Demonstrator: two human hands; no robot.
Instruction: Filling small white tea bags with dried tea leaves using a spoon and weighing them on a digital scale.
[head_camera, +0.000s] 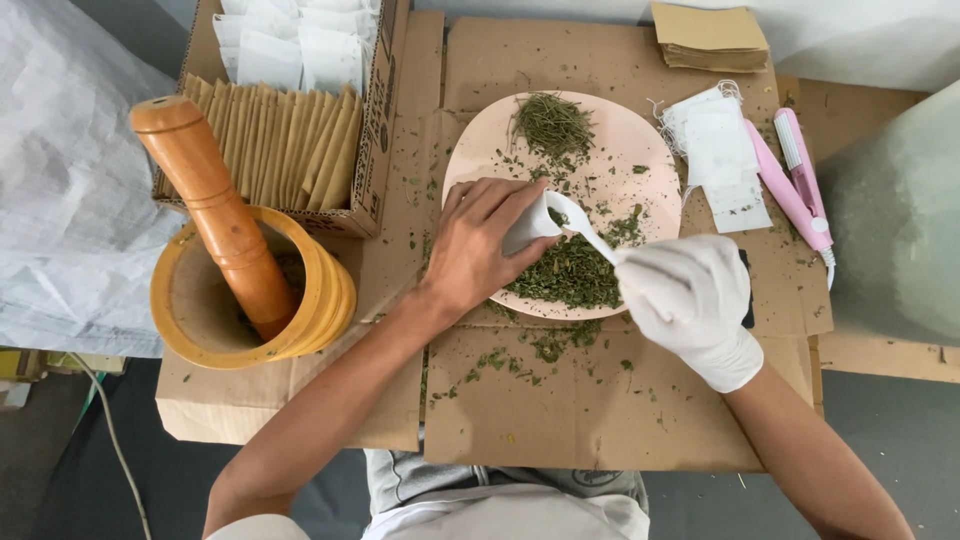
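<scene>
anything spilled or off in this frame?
Yes. Green herb bits lie scattered on the cardboard below and left of the pink plate, off the main pile. Only the right hand, holding the white spoon, is gloved; the left hand, holding a small white bag, is bare.

There is a single view, from a camera worn on the person's head. It looks almost straight down from close above, so the flattened cardboard fills the middle of the frame. The person's own forearms enter from the bottom edge and their torso shows at bottom centre. The far edge of the work area lies at the top, with strips of floor visible at both lower corners.
</scene>
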